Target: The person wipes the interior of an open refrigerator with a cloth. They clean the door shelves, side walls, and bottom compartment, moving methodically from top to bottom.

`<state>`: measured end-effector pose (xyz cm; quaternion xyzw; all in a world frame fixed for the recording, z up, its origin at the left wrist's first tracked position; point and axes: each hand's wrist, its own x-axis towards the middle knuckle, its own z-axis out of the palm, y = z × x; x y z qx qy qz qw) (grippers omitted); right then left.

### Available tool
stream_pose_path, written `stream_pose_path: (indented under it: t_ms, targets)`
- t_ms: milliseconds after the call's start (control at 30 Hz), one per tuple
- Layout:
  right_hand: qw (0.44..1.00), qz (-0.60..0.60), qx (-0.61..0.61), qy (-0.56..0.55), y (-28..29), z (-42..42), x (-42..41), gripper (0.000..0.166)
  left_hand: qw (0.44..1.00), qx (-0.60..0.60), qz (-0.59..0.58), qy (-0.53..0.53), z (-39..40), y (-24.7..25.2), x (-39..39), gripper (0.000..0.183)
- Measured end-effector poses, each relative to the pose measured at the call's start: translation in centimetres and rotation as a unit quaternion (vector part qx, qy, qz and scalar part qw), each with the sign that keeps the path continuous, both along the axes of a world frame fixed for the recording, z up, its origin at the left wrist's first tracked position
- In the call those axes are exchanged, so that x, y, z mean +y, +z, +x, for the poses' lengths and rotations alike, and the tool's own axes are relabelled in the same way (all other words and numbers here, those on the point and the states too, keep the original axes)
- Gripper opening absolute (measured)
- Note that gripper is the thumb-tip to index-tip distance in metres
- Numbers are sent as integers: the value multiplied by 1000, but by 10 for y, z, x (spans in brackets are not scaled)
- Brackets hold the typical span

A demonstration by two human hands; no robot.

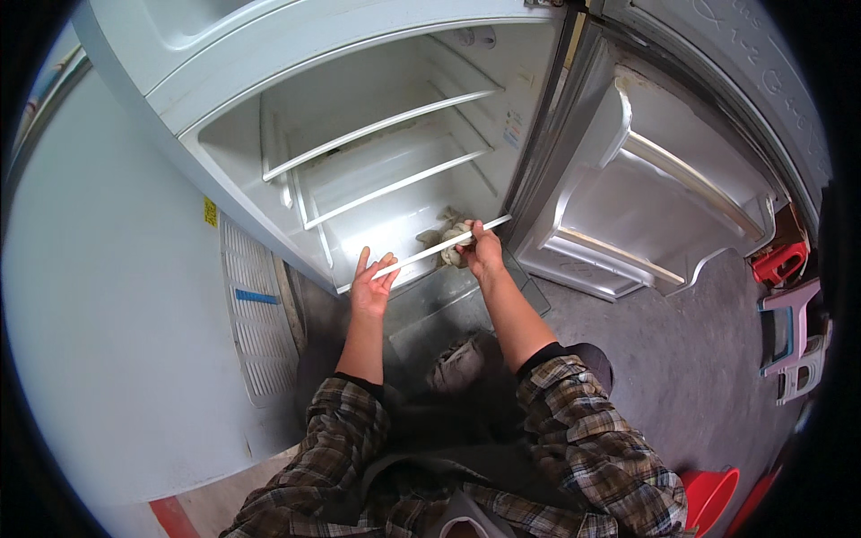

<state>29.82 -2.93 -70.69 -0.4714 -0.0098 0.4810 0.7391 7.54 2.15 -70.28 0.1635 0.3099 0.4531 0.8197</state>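
My left hand (pixel 374 281) holds the left end of a glass refrigerator shelf by its white front trim (pixel 424 254). My right hand (pixel 479 250) grips the same trim near its right end. The transparent pane, angled downward, seems to extend below the trim towards my lap. A crumpled pale cloth (pixel 452 243) is by my right hand, partly hidden by the trim and fingers. Behind them is the open refrigerator compartment (pixel 377 222), with two white-edged shelves (pixel 383 134) fitted above its floor.
The refrigerator door (pixel 632 195) stands open at the right, with racks on its inner side. A large white appliance (pixel 134 289) with a vent grille (pixel 252 316) is at the left. Stools (pixel 792 329) stand at the far right, and a red plastic container (pixel 710 497) is at the lower right.
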Motion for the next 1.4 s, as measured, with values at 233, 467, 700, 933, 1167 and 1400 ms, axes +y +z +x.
stream_pose_path:
  t_ms: [233,467,700,933,1167,1400]
  targets:
    - [1000,5,-14,-2,-5,2,34,26,999,-3,-10,34,12,-6,32,46]
    - [998,-29,-47,42,-7,7,41,35,999,-3,-26,39,14,-7,39,48]
    - [986,-63,-110,109,12,15,-9,17,862,440,143,-208,-14,5,5,63]
    - [987,-53,-100,111,27,12,-48,11,423,680,362,-477,-19,-27,-1,50]
    - [983,-31,-117,136,48,9,-71,8,429,633,421,-489,1,-19,-11,24]
    - [971,10,-172,164,88,-3,-60,15,422,563,483,-521,38,-31,-39,29]
